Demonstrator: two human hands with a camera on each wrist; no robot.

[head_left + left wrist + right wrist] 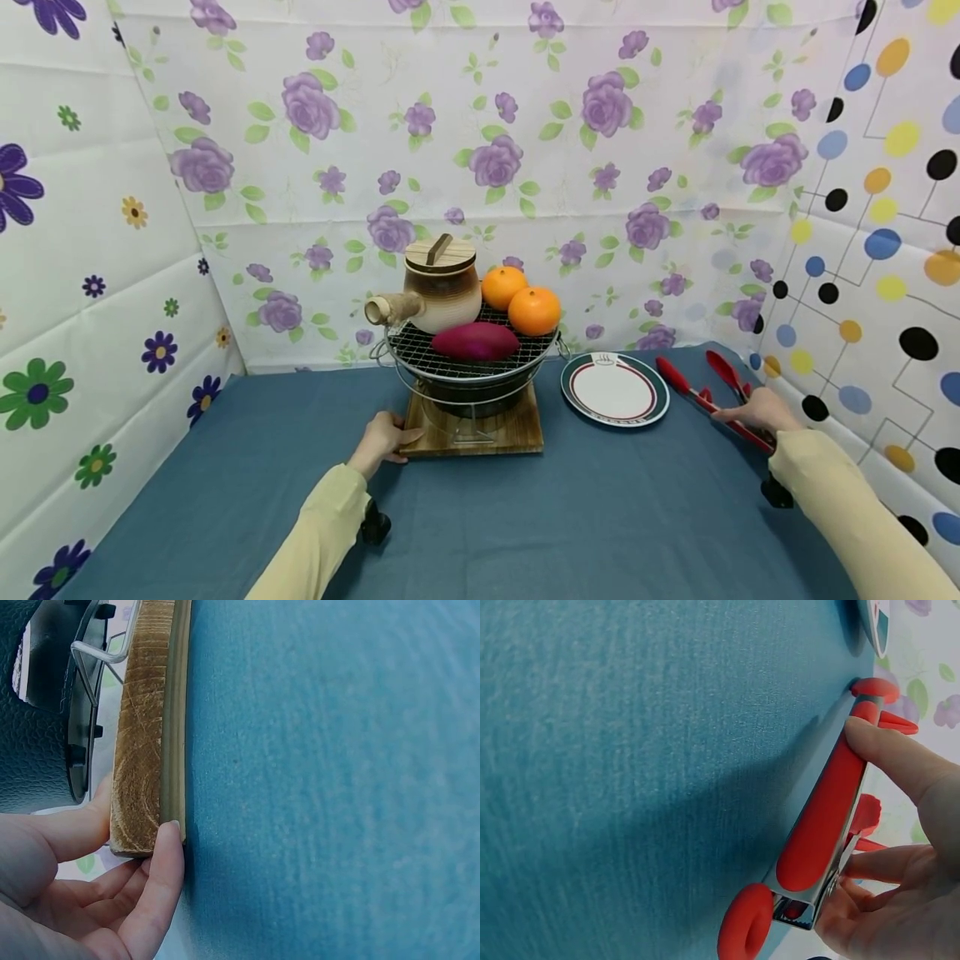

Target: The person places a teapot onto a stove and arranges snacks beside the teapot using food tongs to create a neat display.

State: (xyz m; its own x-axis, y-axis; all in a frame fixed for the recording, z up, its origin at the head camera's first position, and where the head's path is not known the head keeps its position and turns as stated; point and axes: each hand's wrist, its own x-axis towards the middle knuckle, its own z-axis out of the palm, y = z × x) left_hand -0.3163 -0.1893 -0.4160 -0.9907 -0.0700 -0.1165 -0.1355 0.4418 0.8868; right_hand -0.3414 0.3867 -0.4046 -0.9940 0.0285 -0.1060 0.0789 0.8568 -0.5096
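My left hand (pixel 381 437) holds the near left corner of a square wooden board (pixel 525 427); in the left wrist view the thumb lies on the upper side and a fingertip on the board's edge (pixel 142 712). On the board stands a round black tabletop grill (pixel 468 385) with a wire rack. It carries a clay pot (pixel 444 302) with a wooden lid, a purple sweet potato (pixel 476 342) and two oranges (pixel 534 312). My right hand (pixel 761 408) grips red-handled tongs (pixel 825 810) lying at the right, thumb on one handle, fingers along the far side.
A white plate (pixel 615 390) with a dark green rim lies between the grill and the tongs. Blue cloth (pixel 480 517) covers the table. Flowered sheets (pixel 420 167) hang behind and at the left, a dotted one (pixel 877 250) at the right.
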